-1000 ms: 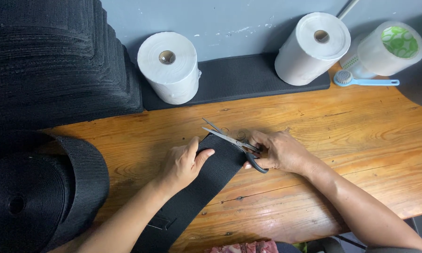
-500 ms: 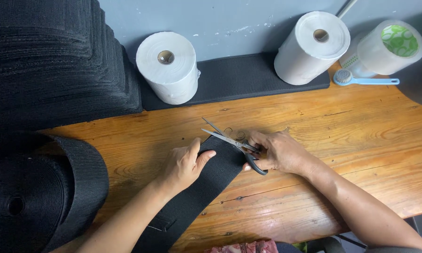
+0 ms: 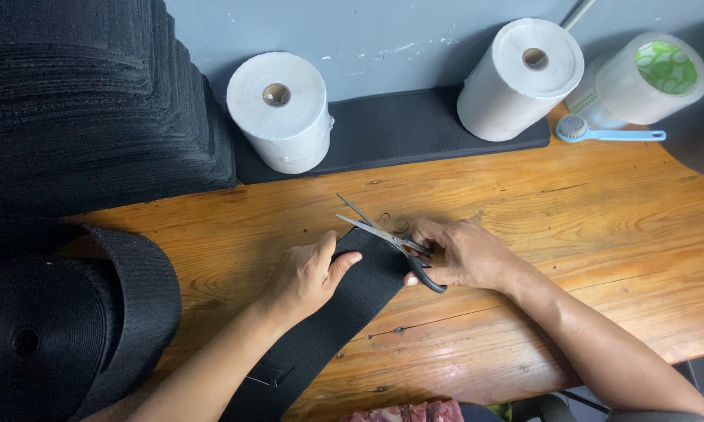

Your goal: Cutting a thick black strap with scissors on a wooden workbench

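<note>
on a wooden tabletop, the left hand pins a black elastic band flat while the right hand, fingers closed through the handles, holds open-bladed scissors barely shifted at the band's end, cut unfinished.

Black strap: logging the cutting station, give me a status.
Left hand presses black strap flat on wooden table. Right hand holds scissors, blades open at strap's end. Nothing in the way.
</note>
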